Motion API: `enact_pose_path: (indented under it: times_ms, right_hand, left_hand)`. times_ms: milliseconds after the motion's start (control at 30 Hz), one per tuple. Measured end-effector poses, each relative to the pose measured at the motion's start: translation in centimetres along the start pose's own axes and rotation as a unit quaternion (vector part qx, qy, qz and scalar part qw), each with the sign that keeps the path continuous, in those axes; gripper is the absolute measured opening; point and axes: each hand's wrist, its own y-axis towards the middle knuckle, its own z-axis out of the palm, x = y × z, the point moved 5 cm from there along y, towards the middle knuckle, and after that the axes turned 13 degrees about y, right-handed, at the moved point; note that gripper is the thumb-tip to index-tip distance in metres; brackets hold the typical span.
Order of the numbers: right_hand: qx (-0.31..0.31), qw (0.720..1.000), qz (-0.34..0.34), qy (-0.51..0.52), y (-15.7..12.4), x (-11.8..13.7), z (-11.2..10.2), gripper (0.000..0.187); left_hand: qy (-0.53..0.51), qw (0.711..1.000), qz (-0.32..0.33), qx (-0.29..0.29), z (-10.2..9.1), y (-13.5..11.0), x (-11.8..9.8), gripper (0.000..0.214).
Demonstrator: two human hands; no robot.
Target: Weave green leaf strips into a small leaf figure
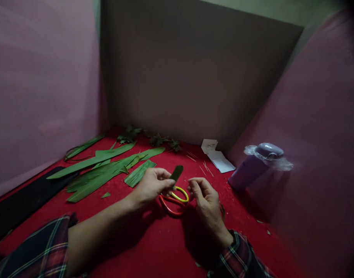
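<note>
The left hand [150, 186] pinches a short leaf strip [176, 172] upright at mid-table. Just at its 3 o'clock, the right hand [205, 199] has its fingertips together; whether it grips anything I cannot tell. Scissors [174, 201] lie beneath the hands. The paper [219, 156] at 1 o'clock bears unreadable print.

Leaf strip [176, 172]: short, dark green, tilted, pinched at lower end. Scissors [173, 201]: red-yellow handles, flat beneath.

Leaf strips [104, 170] on table [154, 247] at left, leaf piece [177, 172] in left hand [150, 185], scissors [174, 201] just beneath, paper [220, 159] at rear, bottle [252, 170] at rt.
</note>
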Motion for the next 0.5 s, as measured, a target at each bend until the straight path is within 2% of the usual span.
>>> enact_pose_path:
  times_ms: [33,100,167,200,367,500]
  right_hand:
    - [0.018,0.998,-0.038,-0.056,0.1,0.3,0.1,0.012]
    - [0.104,0.977,-0.1,-0.156,-0.2,0.6,1.2,0.009]
    - [0.195,0.95,-0.119,-0.214,-0.9,0.4,2.6,0.016]
    - [0.217,0.939,-0.12,-0.237,-1.2,0.2,3.1,0.02]
    - [0.231,0.915,-0.119,-0.308,-1.6,-0.3,3.9,0.026]
    - [0.203,0.923,-0.073,-0.317,-1.2,-1.0,3.5,0.024]
  left_hand:
    - [-0.001,1.0,0.004,-0.023,-0.7,0.2,-0.2,0.02]
    - [-0.009,0.998,0.005,-0.068,-1.8,0.6,-0.5,0.022]
    - [-0.016,0.996,0.01,-0.084,-2.4,0.8,-0.6,0.023]
    - [-0.016,0.996,0.013,-0.082,-2.4,0.8,-0.7,0.023]
    - [-0.01,0.999,0.036,-0.029,-1.7,0.7,-0.6,0.026]
    - [-0.009,0.998,0.059,-0.008,-1.4,0.6,-0.8,0.026]
